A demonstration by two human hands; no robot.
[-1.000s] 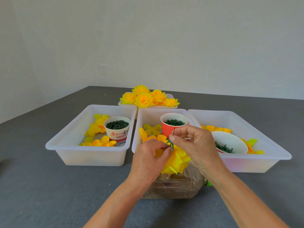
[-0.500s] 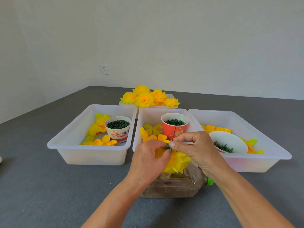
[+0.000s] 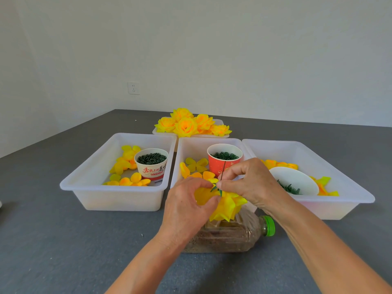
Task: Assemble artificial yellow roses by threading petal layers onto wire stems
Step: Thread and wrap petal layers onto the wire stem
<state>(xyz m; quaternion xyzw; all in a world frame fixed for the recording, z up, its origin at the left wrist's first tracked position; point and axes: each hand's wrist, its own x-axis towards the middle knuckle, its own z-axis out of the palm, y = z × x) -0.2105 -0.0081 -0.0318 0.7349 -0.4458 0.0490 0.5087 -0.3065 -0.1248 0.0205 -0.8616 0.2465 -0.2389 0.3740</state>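
two hands meet over the bottle [image 3: 231, 234], which lies on its side on the grey table and serves me as the landmark. my left hand [image 3: 186, 211] sits just above the bottle's left half, fingers and thumb curled round the yellow rose [image 3: 224, 203], cupping its petals from the left. my right hand [image 3: 251, 183] is above and slightly behind the bottle, thumb and forefinger pinched narrow on the thin wire [image 3: 222, 171] right where the green calyx [image 3: 216, 188] meets the petals; the other fingers are loosely bent. the wire stands up from the bloom, in front of the red cup [image 3: 224, 161] in the middle bin [image 3: 180, 166] behind the bottle. left of that is a bin with a white cup [image 3: 151, 164] of green parts and loose petals [image 3: 125, 164]; the right bin holds a white bowl [image 3: 293, 181]. finished roses [image 3: 186, 124] lie farthest behind. the rose looks featherlight, soft fabric that should crush or slip off if squeezed, so i would hold the layers loosely from below and let the stiff wire take the force. the wire is thin and probably slick, best pinched close to the calyx so it does not bend. i judge the calyx is being seated against the petals, late in this one bloom.
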